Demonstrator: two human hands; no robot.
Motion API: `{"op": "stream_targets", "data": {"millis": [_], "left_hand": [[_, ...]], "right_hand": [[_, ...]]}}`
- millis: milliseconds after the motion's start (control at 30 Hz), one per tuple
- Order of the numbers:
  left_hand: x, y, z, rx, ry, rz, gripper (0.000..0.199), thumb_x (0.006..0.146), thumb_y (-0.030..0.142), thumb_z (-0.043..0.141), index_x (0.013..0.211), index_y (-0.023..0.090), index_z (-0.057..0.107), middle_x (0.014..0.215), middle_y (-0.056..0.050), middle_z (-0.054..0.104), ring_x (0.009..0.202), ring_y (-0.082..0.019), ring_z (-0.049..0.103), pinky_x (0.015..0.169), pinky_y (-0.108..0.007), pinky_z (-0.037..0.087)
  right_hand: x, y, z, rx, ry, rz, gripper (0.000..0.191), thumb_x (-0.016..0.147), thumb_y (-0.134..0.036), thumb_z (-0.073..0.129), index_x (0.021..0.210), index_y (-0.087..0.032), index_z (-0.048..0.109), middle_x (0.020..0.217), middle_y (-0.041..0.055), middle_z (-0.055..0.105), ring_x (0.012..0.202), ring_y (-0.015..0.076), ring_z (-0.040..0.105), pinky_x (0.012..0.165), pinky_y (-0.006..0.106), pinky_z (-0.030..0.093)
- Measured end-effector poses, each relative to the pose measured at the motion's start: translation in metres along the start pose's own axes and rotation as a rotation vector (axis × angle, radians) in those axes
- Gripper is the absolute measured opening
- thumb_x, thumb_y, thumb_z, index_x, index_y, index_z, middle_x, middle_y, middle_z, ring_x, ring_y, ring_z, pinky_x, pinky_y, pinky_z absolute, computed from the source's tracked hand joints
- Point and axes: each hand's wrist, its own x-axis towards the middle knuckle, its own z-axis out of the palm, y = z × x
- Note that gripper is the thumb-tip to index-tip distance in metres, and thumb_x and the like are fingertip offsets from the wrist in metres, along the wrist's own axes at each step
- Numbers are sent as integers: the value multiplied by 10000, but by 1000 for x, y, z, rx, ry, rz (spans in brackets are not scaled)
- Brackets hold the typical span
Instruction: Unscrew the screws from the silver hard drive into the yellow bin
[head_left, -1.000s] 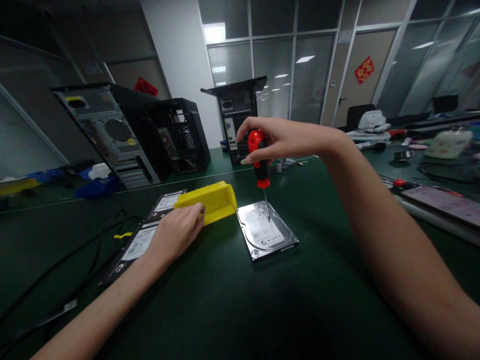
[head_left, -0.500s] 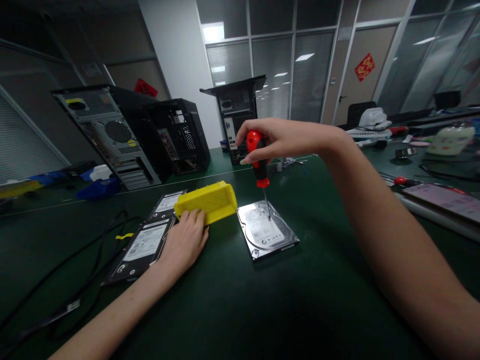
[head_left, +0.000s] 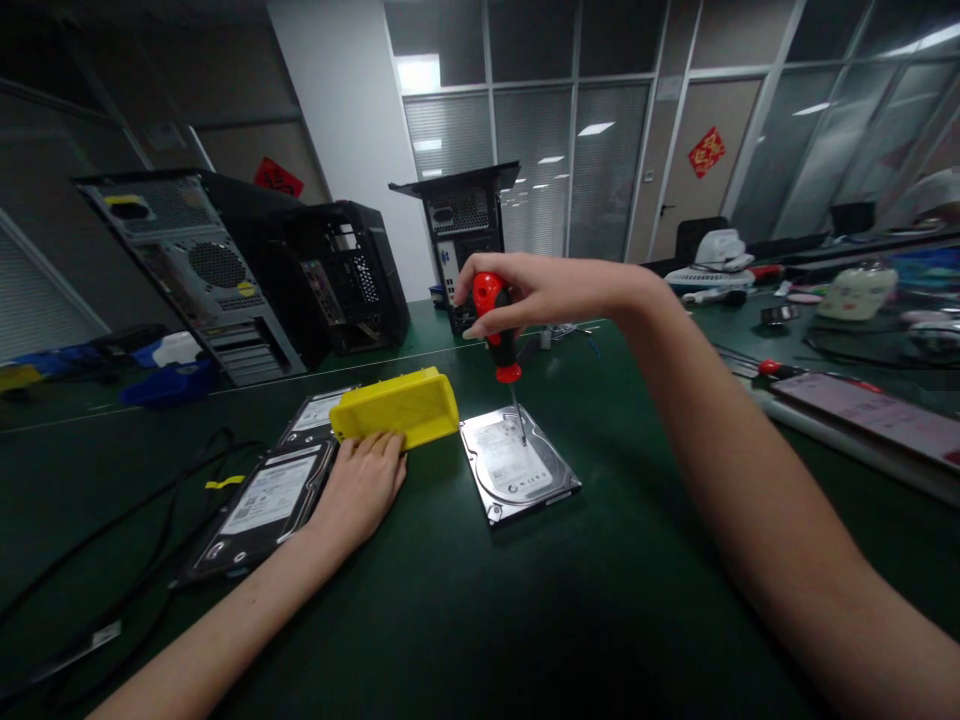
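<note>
My right hand [head_left: 501,295] is closed around the red and black handle of a screwdriver [head_left: 504,350], which stands slightly tilted. Its shaft reaches down to a silver hard drive [head_left: 517,465] lying flat with its label up. The tip meets the drive's top right of the label; the exact seat is too small to make out. On the left, my left hand [head_left: 369,480] has its fingers curled at the lower edge of a yellow plastic bin [head_left: 397,408], tipped so its hollow faces me. Beside that hand lie a black-edged hard drive [head_left: 274,490] and another hard drive [head_left: 315,412] behind it.
Computer cases stand at the back: a large tower [head_left: 217,270], an opened black case [head_left: 352,275] and a smaller one [head_left: 461,240]. Black cables [head_left: 161,520] run along the left. A pink-topped flat box [head_left: 874,415] and tools lie at the right on the green table [head_left: 600,600].
My view has turned slightly right, so everything appears shifted left. Both hands keep their grips, and the screwdriver tip stays at the same part of the drive.
</note>
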Motion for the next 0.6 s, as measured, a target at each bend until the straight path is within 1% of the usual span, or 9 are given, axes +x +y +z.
{"op": "stream_targets", "data": {"millis": [100, 200, 267, 333, 467, 600], "left_hand": [[0, -2, 2, -25, 14, 5, 352, 952, 208, 372, 1207, 67, 569, 1192, -190, 634, 1099, -311, 589, 911, -450, 394], [1, -5, 5, -24, 47, 9, 391, 942, 222, 354, 1233, 68, 566, 1198, -194, 627, 1089, -320, 589, 905, -459, 397], [1, -6, 7, 1, 78, 3, 420, 932, 251, 352, 1249, 71, 560, 1233, -201, 603, 1103, -341, 574, 913, -487, 386], [2, -8, 9, 2, 85, 0, 450, 931, 276, 330, 1260, 66, 554, 1224, -204, 607, 1103, -348, 573, 933, -515, 371], [3, -9, 14, -41, 68, -10, 500, 940, 302, 267, 1276, 52, 541, 1197, -206, 629, 1094, -344, 594, 993, -571, 313], [2, -10, 16, -66, 63, -38, 531, 943, 321, 236, 1313, 60, 513, 1249, -205, 607, 1140, -351, 577, 1025, -605, 267]], "right_hand": [[0, 1, 1, 50, -6, 24, 367, 820, -290, 647, 1130, -160, 500, 1218, 96, 515, 1011, 198, 569, 660, 231, 573], [1, 3, 3, 112, 3, 22, 353, 822, -272, 636, 1114, -151, 480, 1199, 108, 506, 974, 186, 582, 604, 202, 576], [2, 4, 4, 124, 11, 20, 337, 819, -267, 636, 1093, -154, 476, 1177, 103, 506, 946, 176, 587, 580, 187, 572], [3, 5, 4, 121, 11, 20, 326, 822, -268, 632, 1082, -157, 470, 1167, 103, 503, 915, 170, 590, 553, 186, 565], [3, 4, 4, 131, -3, 15, 311, 828, -273, 626, 1066, -168, 457, 1163, 103, 492, 945, 182, 571, 559, 197, 566], [3, 4, 3, 146, -5, 28, 322, 825, -288, 630, 1069, -174, 454, 1155, 91, 486, 959, 179, 566, 590, 198, 575]]}}
